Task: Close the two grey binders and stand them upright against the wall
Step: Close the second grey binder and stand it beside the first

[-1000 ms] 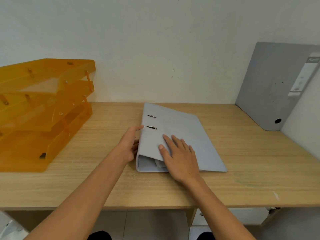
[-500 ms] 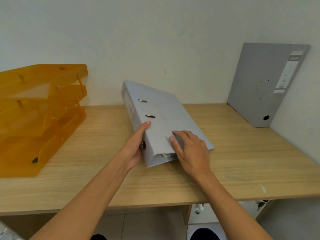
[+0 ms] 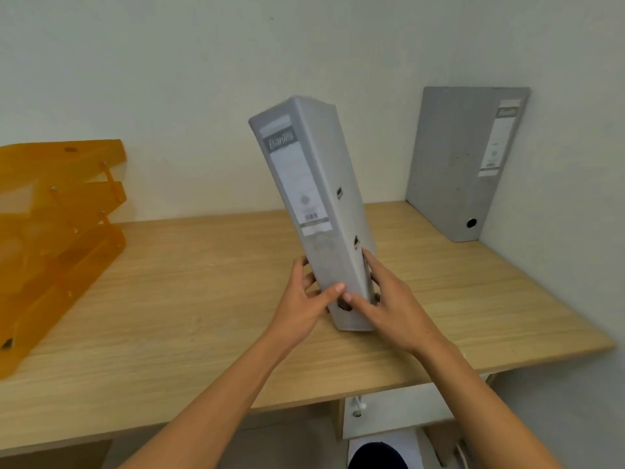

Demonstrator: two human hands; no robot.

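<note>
A closed light grey binder [image 3: 311, 184] is held nearly upright over the middle of the wooden desk [image 3: 203, 282], spine with its white label toward me, top tilted left. My left hand [image 3: 306, 301] grips its lower left side with the thumb across the spine. My right hand [image 3: 382, 299] holds the lower right side by the spine's finger hole. Whether its lower end touches the desk, I cannot tell. The second grey binder [image 3: 463, 164] stands closed and upright in the back right corner, against the wall.
A stack of orange translucent letter trays [image 3: 57, 225] fills the desk's left side. White walls run behind the desk and along its right edge. Below the front edge a white drawer unit [image 3: 389, 414] shows.
The binder lay flat under both hands a second ago. It was tipped up on its end and now stands nearly vertical in both hands, spine toward me.
</note>
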